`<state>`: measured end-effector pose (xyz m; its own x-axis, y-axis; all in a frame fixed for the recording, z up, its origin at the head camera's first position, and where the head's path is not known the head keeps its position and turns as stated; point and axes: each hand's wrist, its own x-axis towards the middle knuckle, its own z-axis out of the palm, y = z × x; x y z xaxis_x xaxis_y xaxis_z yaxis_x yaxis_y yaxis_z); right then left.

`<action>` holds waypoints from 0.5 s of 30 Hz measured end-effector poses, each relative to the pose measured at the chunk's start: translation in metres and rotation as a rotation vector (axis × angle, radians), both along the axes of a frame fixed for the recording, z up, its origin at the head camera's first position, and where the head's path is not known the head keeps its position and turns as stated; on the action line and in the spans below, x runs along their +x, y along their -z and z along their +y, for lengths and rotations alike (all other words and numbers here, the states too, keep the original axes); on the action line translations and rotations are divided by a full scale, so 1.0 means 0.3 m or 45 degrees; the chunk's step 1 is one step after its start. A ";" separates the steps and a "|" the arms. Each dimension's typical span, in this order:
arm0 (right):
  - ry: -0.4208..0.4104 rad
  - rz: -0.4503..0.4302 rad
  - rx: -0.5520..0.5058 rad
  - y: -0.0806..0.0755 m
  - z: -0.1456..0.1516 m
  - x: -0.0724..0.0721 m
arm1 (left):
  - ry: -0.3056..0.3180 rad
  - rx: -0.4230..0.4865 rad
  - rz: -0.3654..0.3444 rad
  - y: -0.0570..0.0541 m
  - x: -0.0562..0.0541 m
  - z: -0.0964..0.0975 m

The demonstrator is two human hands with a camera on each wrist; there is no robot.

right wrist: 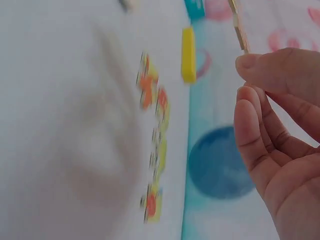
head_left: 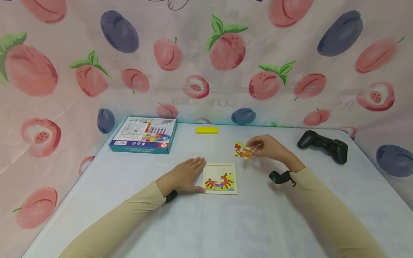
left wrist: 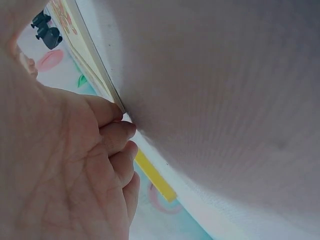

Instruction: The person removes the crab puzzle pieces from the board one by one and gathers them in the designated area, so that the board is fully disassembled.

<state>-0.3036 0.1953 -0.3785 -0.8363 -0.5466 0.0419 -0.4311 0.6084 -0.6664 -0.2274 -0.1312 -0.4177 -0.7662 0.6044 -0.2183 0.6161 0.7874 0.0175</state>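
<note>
The picture puzzle looks partly done. In the flat square frame (head_left: 214,171) on the tabletop (head_left: 193,225), joined pieces (head_left: 219,185) fill the low part and show orange legs and a bit of rainbow. The top part is bare, so the rest of the picture seems left to fit. Some loose pieces (right wrist: 146,90) lie on the tabletop past the frame, near the right hand (head_left: 266,146); they are blurred up close, so I cannot count them.

The right hand pinches 1 thin piece (right wrist: 241,36) between thumb and finger, up off the tabletop. The left hand (head_left: 184,175) is loose and spread out, gripping nothing, and touches the left side of the frame.

The frame looks like pale, smooth wood with straight sides. The loose pieces are flat, with knobby edges and red, orange and yellow paint. A smooth yellow block (head_left: 207,130) sits farther back, between a shiny card box (head_left: 142,134) and a black, curvy game controller (head_left: 323,146). The tabletop has a white cover.
</note>
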 end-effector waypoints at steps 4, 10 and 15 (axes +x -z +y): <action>0.023 0.004 0.024 0.023 0.044 -0.042 | 0.003 0.003 0.001 -0.001 0.000 0.000; 0.024 -0.048 0.053 0.070 0.068 -0.095 | 0.002 0.008 -0.005 0.001 0.000 -0.001; -0.013 -0.072 0.085 0.097 0.066 -0.125 | 0.005 0.004 -0.005 0.000 0.000 -0.001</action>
<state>-0.3413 0.2151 -0.4075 -0.8306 -0.5553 -0.0421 -0.4003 0.6479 -0.6480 -0.2273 -0.1315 -0.4177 -0.7632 0.6078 -0.2196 0.6188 0.7852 0.0225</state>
